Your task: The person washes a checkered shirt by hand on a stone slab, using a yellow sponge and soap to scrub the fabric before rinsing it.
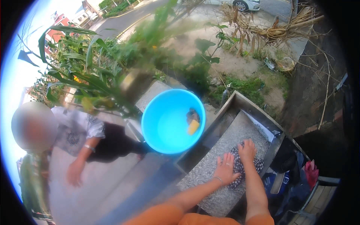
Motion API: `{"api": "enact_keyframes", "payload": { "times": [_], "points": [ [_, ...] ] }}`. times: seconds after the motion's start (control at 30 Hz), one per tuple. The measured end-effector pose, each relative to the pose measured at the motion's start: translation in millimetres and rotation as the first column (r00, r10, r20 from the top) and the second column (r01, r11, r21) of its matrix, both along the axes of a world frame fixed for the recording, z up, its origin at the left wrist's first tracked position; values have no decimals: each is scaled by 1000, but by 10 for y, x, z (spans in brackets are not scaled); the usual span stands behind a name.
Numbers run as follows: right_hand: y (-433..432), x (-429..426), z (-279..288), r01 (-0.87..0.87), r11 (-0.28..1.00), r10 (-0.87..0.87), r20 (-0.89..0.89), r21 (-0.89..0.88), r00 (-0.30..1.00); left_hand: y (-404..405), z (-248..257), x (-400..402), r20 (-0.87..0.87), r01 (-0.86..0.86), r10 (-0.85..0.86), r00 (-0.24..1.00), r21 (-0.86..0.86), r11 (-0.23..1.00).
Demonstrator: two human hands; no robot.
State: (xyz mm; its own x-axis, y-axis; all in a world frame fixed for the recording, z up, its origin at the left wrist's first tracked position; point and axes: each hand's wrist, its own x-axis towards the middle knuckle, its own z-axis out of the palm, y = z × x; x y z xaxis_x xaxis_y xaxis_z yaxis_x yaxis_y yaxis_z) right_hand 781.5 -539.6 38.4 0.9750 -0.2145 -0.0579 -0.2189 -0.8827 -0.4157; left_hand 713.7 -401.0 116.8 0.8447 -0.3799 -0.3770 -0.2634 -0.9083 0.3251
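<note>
A black-and-white patterned cloth lies bunched on a speckled stone slab inside a stone washing basin. My left hand, with a ring and a bracelet, presses on the cloth's left side, fingers spread and thumb across the fabric. Over its upper part rests my right hand, palm down with fingers extended; it hides some of the cloth. To the left of the basin stands a bright blue plastic tub. In it are a yellow block, perhaps soap, and a dark crumpled thing.
The basin's raised rim borders the slab. At right, dark fabrics and a blue item with a brush-like piece fill another compartment, beside a red cloth. Another person is at left. Corn plants and dry stalks stand beyond.
</note>
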Motion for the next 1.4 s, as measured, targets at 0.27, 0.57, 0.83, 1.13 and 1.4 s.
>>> {"api": "enact_keyframes", "payload": {
  "times": [0.27,0.57,0.83,1.13,1.4],
  "points": [
    [118,-1144,557,-352,935,316,337,50,887,104,-137,42,17,44,-45,999,88,995],
    [-20,-383,115,-143,952,134,55,269,990,71,-35,-44,-13,-47,46,999,-52,998],
    [-51,-24,-7,-39,997,30,139,61,990,-16,84,54,-99,116,-112,989,32,993],
    [181,-923,701,-371,925,339,261,84,904,115,-360,-96,109,157,-148,983,-74,985],
    [107,-145,117,-56,975,76,-85,213,993,51,-2,18,-101,110,-104,989,49,993]
  ]
}}
